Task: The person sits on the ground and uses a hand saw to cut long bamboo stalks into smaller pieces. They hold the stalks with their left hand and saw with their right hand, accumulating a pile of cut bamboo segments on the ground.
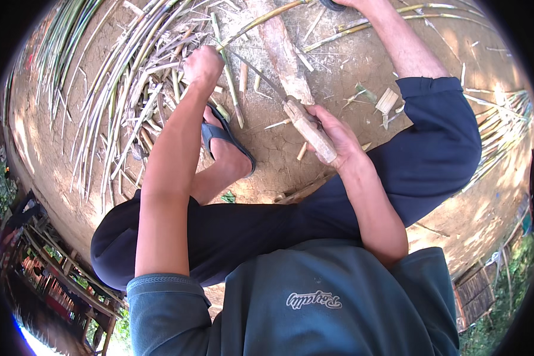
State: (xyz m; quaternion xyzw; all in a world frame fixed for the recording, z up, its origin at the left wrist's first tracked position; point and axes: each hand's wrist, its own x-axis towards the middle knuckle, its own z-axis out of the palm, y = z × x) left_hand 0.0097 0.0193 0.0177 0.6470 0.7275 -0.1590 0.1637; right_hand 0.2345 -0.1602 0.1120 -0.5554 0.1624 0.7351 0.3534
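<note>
My right hand [332, 137] is wrapped around the wooden handle [310, 132] of a knife, whose thin dark blade [252, 68] runs up and left across the cracked earth floor [338, 65]. My left hand [203, 66] is closed on a thin bamboo strip [228, 74] near the far end of the blade; whether blade and strip touch I cannot tell. Just right of the blade lies a rough wooden block [285, 50], reaching far from the knife handle. On the left a heap of long split bamboo strips [110, 101] curves over the ground. My foot in a dark sandal [225, 139] rests between my hands, and my dark trousers [433, 148] cover the bent right knee.
</note>
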